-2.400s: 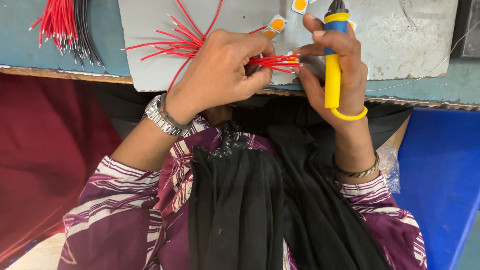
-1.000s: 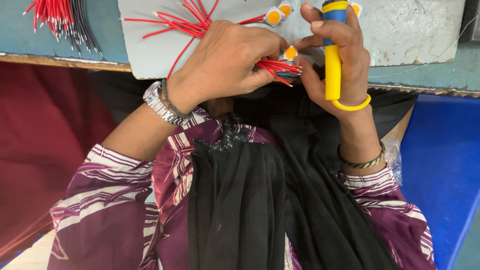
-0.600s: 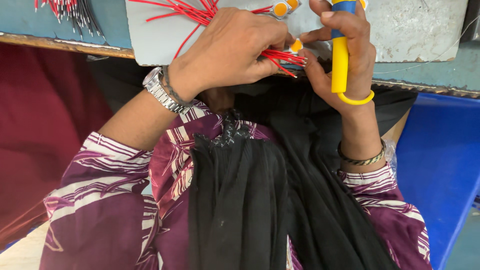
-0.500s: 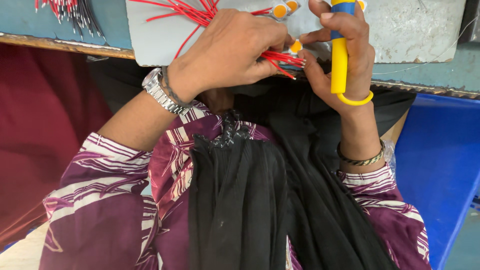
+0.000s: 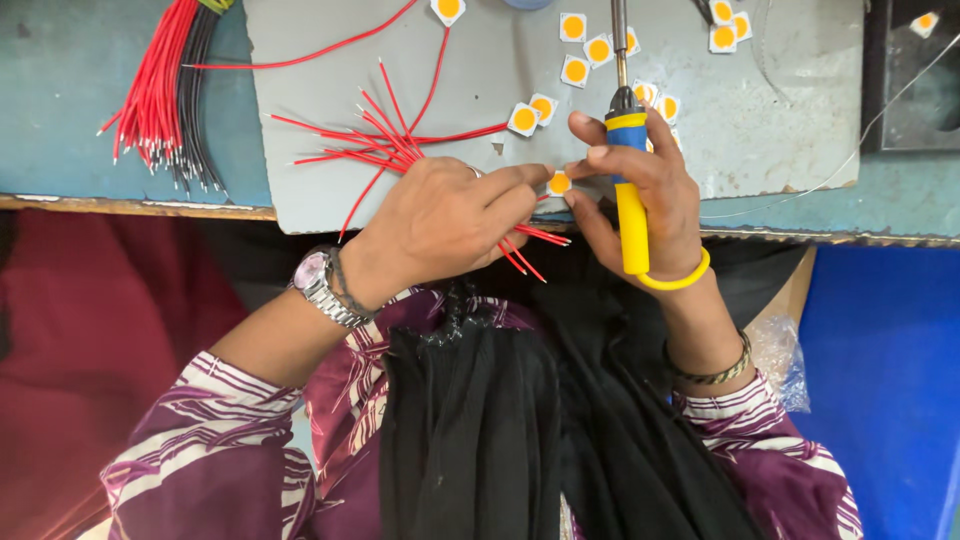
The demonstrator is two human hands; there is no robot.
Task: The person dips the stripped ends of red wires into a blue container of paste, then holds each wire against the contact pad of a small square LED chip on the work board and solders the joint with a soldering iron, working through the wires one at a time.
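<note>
The left hand [image 5: 445, 215] pinches a small white square chip with a yellow centre [image 5: 559, 183] and thin red wires [image 5: 530, 245]. Just right of it, the right hand [image 5: 640, 200] grips an upright yellow-and-blue soldering iron [image 5: 628, 190], tip pointing away over the tabletop [image 5: 80, 80].

red wires [image 5: 385, 150], yellow-and-blue soldering iron [image 5: 629, 200], yellow-centred white chips [image 5: 523, 119], purple striped sleeves [image 5: 210, 450].

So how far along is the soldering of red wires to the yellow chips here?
Done: one chip already carries a red wire. In hand: left hand pinches a chip and red wires; right hand grips the soldering iron. Left: loose chips, bundled wires.
</note>
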